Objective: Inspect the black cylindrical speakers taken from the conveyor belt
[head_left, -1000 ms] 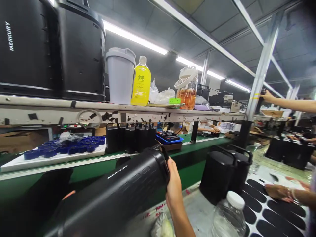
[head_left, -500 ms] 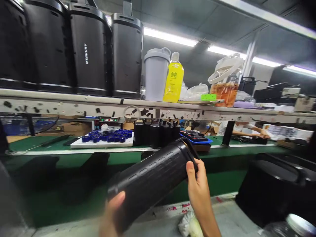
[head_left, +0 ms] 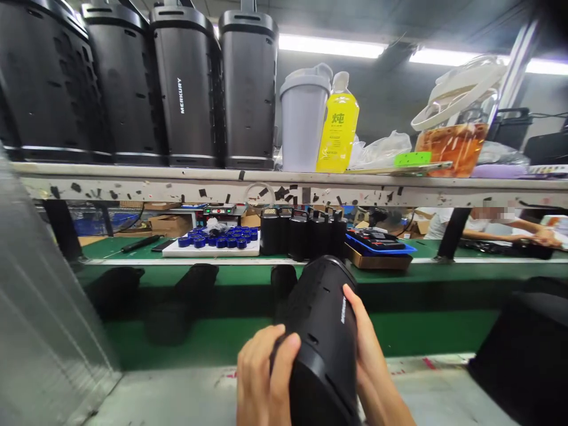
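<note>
I hold a black cylindrical speaker (head_left: 322,331) with both hands above the near edge of the bench, its far end pointing away from me toward the green belt. My left hand (head_left: 261,373) grips its left side with the fingers wrapped over the casing. My right hand (head_left: 368,361) clasps its right side beside the white lettering. Four matching black speakers (head_left: 186,89) stand upright on the upper shelf, one marked MERKURY.
A green conveyor belt (head_left: 222,343) carries dark speakers (head_left: 181,302) lying down. Behind it are a white tray of blue caps (head_left: 217,242), small black units (head_left: 302,234) and a blue tray (head_left: 381,245). The shelf holds a grey cup (head_left: 304,121), yellow bottle (head_left: 337,127) and jug (head_left: 452,136). Another person's arms (head_left: 510,231) work at right.
My view has swung left and nearer to the shelf. The speaker has turned from lying slanted to the left to pointing away from me, and both hands now clasp its sides.
</note>
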Demonstrator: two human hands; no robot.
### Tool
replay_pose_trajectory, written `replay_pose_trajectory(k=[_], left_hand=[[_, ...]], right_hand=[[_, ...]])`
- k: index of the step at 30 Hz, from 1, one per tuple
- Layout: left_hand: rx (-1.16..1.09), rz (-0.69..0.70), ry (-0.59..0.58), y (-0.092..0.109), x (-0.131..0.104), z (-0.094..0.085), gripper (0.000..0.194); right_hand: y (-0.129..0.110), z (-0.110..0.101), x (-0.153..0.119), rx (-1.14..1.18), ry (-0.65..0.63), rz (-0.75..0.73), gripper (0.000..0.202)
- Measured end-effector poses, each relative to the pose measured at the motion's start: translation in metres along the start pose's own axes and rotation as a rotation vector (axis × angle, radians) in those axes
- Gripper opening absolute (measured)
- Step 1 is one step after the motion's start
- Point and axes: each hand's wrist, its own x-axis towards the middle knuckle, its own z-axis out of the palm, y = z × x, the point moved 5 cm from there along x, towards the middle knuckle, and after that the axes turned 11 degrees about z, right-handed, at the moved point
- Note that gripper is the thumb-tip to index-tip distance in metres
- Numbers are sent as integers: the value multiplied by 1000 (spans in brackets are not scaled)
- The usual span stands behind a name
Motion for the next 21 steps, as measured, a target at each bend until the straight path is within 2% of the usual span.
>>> replay_pose_trajectory(k=[1, 2, 5, 7, 10, 12, 13, 16, 21], left_hand=[[-64, -80, -54, -6, 3, 1, 34], [-134, -138, -100, -12, 7, 1, 41], [-404, -304, -199, -29, 18, 3, 73], [-675, -503, -322, -37, 14, 12, 90], [-1105, -813, -596, -35, -11, 31, 87], [-1208, -955, -679, -34, -25, 35, 81], [-1196, -1011, -673, -36, -28, 36, 76], [-1114, -1154, -538, -44, -28, 36, 61], [-1047, -1287, -390, -39, -14, 32, 56]], right_hand=[[0, -2, 1, 28, -6, 89, 44], [-1, -5, 1, 55, -2, 164, 45], [-8, -8, -10, 135, 16, 263, 47], [-14, -1, -27, 181, -16, 241, 58], [-21, 15, -52, 195, -101, 136, 86], [-19, 24, -58, 188, -171, 90, 91], [-17, 27, -56, 189, -199, 87, 90], [-1, 27, -40, 199, -208, 158, 80], [21, 22, -16, 199, -262, 216, 65]])
